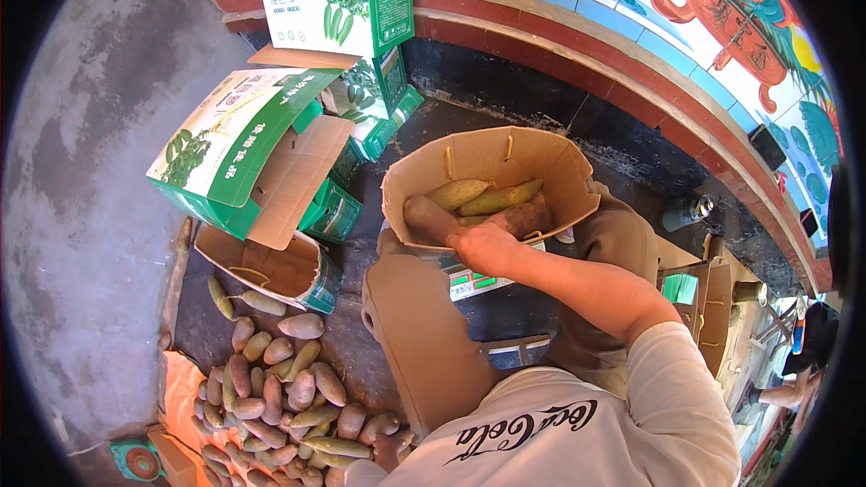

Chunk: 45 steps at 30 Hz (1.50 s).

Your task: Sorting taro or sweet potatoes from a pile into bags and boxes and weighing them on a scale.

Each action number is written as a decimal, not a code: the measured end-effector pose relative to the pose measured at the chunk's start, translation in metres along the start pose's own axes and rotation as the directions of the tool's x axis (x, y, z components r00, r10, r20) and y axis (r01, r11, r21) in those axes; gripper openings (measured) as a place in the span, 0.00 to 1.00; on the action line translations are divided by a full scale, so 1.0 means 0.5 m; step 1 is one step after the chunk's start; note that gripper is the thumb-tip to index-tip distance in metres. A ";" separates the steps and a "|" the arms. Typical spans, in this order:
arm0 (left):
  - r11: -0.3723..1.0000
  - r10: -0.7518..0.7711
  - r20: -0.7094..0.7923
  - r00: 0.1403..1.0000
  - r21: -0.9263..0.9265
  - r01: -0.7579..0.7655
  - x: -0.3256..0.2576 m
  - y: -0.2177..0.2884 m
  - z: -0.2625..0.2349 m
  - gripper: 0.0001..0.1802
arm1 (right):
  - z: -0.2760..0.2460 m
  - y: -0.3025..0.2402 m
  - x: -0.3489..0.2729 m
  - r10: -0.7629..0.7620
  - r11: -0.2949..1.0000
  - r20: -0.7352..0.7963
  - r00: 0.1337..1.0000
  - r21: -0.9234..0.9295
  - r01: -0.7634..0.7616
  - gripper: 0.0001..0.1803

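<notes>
An open cardboard box (492, 146) stands between my knees, holding long green radishes (502, 197) and thick reddish-brown roots (431, 219). My right hand (487, 247) reaches over the box's near edge, its fingers closed at the end of the left reddish-brown root; the fingertips are partly hidden. Low in the view, what looks like my left hand (390, 451) is beside a large pile of roots (273, 397), mixed green and reddish-brown. My shirt covers part of it, and its fingers cannot be made out. Under the box shows a white panel with small displays (478, 283), like a digital scale.
Left of me stands another open box (262, 257), with an upturned green-and-white carton (239, 140) behind it. More cartons (338, 0) are stacked at the back. A jar (687, 213) stands by the tiled wall. Another person (798, 370) shows at the far right.
</notes>
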<state>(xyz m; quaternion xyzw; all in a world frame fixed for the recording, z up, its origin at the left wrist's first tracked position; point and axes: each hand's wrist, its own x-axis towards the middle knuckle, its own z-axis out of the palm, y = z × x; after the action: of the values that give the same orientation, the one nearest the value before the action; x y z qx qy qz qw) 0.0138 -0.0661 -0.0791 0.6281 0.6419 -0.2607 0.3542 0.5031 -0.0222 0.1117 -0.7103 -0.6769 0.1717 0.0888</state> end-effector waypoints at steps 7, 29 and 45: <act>0.992 -0.008 0.029 1.000 -0.129 0.012 -0.009 0.016 0.017 0.31 | -0.003 -0.002 0.001 0.013 0.999 0.006 1.000 0.036 -0.013 0.09; 0.868 -0.055 0.083 0.995 -0.488 0.089 -0.034 0.034 0.041 0.34 | -0.026 -0.020 0.002 0.042 0.999 0.059 0.997 0.018 -0.043 0.08; 0.804 -0.052 -0.053 0.997 -0.594 0.010 -0.014 0.111 -0.150 0.36 | -0.038 -0.016 -0.003 0.025 0.998 0.093 0.995 0.061 -0.031 0.08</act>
<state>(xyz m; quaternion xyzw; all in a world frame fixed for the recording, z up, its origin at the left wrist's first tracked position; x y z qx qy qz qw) 0.0590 -0.0081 -0.0216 0.4837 0.7129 -0.0319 0.5067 0.5026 -0.0212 0.1322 -0.7080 -0.6644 0.2266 0.0775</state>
